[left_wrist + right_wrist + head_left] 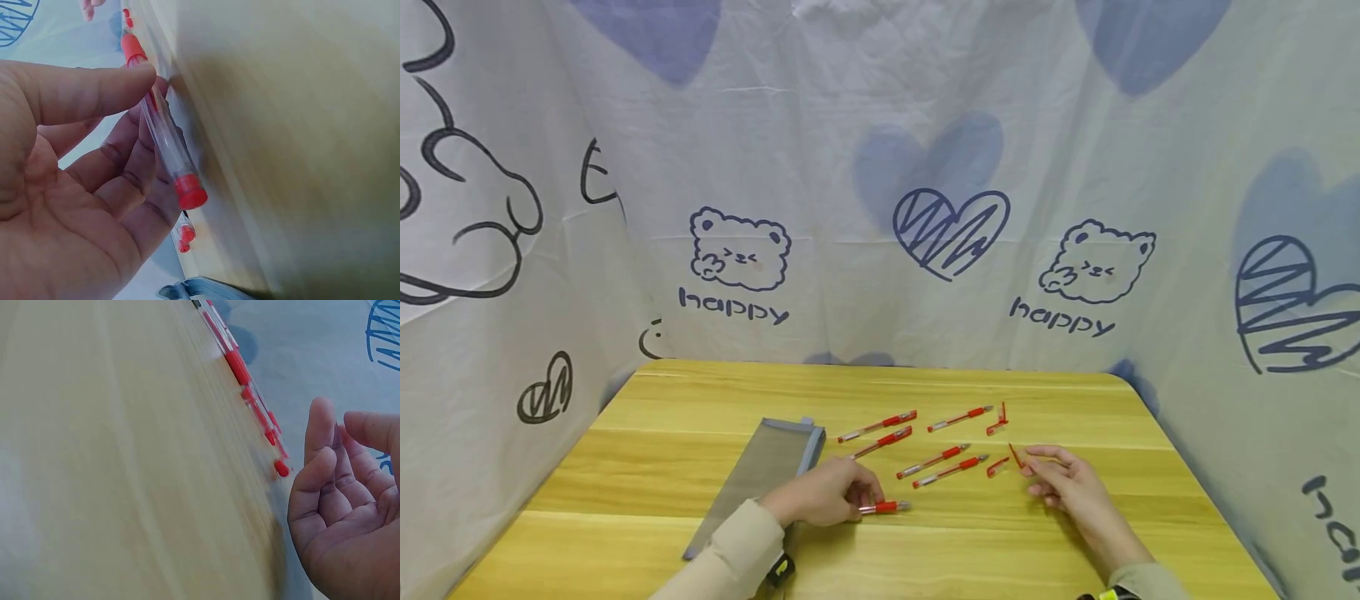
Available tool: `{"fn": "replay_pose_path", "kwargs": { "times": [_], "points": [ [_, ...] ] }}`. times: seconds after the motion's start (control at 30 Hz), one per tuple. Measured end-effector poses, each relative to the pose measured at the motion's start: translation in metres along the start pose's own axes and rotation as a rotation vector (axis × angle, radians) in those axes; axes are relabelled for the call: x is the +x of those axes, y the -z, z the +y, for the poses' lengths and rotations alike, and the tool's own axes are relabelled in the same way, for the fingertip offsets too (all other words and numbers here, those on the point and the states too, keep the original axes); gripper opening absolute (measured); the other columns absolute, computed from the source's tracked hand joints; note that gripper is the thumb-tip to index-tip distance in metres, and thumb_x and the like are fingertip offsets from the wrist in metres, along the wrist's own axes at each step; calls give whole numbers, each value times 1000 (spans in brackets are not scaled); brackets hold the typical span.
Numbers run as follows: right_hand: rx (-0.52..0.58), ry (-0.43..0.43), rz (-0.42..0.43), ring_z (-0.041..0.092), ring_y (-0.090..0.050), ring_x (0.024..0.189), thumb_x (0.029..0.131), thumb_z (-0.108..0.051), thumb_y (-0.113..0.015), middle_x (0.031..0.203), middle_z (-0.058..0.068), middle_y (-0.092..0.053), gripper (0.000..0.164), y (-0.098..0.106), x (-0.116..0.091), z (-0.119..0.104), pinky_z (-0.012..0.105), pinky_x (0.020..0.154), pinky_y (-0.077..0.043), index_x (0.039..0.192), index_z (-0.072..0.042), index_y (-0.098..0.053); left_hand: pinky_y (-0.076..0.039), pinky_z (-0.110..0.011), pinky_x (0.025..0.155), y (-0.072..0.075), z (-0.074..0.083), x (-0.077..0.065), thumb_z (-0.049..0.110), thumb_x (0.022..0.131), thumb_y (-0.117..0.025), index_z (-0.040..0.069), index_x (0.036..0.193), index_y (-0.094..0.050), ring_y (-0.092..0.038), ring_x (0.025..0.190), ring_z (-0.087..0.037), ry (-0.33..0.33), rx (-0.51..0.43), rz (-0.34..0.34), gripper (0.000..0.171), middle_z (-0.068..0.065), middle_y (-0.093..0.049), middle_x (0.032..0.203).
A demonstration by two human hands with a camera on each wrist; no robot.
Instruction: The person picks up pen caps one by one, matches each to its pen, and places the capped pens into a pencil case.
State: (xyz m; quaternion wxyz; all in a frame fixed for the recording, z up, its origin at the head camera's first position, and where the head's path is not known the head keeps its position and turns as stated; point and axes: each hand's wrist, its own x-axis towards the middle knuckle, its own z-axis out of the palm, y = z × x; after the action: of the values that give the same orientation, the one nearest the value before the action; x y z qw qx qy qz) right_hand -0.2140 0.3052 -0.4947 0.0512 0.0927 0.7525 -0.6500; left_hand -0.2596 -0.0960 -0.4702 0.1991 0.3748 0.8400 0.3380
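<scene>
On the table (1150, 500), the pouch (748, 471) slants lengthwise in the left half. 5 pens (934, 461) lie right of its back end; before them, the left hand (826, 493) holds 1 more pen (886, 507). Caps (997, 427) lie between the pens and the right hand (1067, 485), toward the right edge.

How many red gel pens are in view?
6: one pen in the left hand; two pens right of the gray pouch; one pen farther right; two pens in front of it. Any under the left hand would be hidden.
</scene>
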Motion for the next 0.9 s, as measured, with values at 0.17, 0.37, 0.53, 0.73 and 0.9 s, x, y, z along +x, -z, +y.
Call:
{"fn": "replay_pose_path", "kwargs": {
  "times": [0.17, 0.37, 0.53, 0.73, 0.9],
  "points": [
    [-37, -2, 23, 7, -72, 75, 110, -22, -62, 100, -8, -79, 40, 6, 2, 0, 21, 62, -53, 145, -2, -57, -51, -20, 72, -1, 3, -2, -13, 92, -70, 8, 105, -77, -59, 77, -3, 24, -52, 6, 26, -7, -71, 90],
    [-102, -4, 44, 9, -73, 76, 110, -23, -64, 102, -5, -80, 43, 9, 6, 0, 24, 62, -53, 145, -1, -57, -52, -23, 75, 0, 7, -4, -11, 93, -72, 10, 108, -77, -64, 81, -8, 52, -100, 11, 27, -1, -70, 91],
    [-162, -1, 51, 9, -75, 77, 109, -24, -64, 109, 0, -81, 44, 11, 8, -3, 27, 65, -55, 146, 0, -57, -53, -23, 73, 2, 9, -5, -12, 91, -69, 10, 111, -77, -65, 81, -12, 63, -170, 17, 31, -1, -69, 91],
    [-246, 2, 66, 11, -74, 76, 109, -23, -63, 105, 0, -80, 43, 8, 9, -5, 29, 65, -53, 145, 0, -57, -55, -23, 74, 3, 12, -8, -12, 92, -66, 9, 114, -76, -67, 84, -14, 64, -244, 11, 33, -6, -70, 96],
    [-289, 21, 76, 13, -73, 71, 108, -19, -65, 98, 3, -78, 40, 3, 10, -6, 29, 58, -49, 141, 3, -58, -56, -26, 76, 5, 15, -11, -10, 93, -68, 10, 118, -76, -68, 89, -16, 91, -293, 17, 34, -5, -70, 99]
  ]
}}
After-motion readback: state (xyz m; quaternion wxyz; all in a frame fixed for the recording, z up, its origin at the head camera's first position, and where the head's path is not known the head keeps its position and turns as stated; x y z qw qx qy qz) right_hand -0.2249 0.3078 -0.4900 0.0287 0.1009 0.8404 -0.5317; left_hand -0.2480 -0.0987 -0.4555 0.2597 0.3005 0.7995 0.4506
